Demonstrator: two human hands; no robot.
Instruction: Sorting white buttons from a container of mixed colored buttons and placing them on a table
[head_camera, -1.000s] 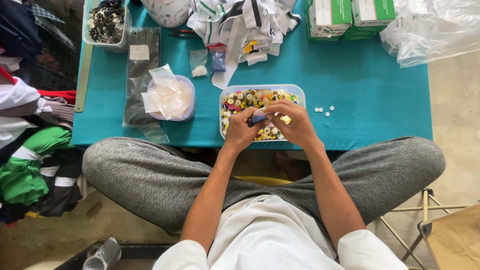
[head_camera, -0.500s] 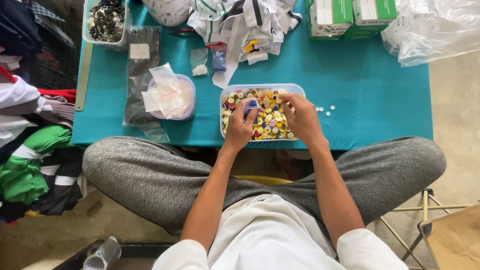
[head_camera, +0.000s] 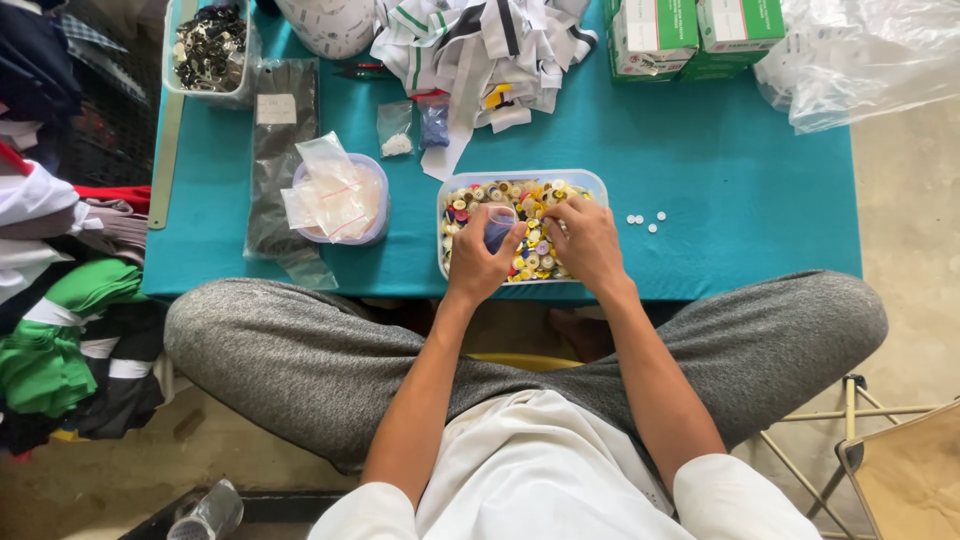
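A clear rectangular plastic tub full of mixed coloured buttons sits at the near edge of a teal table. My left hand is over the tub's left side, holding a small clear plastic bag with blue pieces in it. My right hand rests in the tub on the right, fingertips down among the buttons. What its fingers pinch is hidden.
Several loose white buttons lie right of the tub. A round container of small clear bags, a dark packet, a tub of dark pieces, fabric strips, green boxes and clear plastic crowd the table. Clothes are piled left.
Both hands moved from the tub's near edge further into it. The left hand lifted the small bag upright over the buttons; the right hand dropped its fingers into the buttons.
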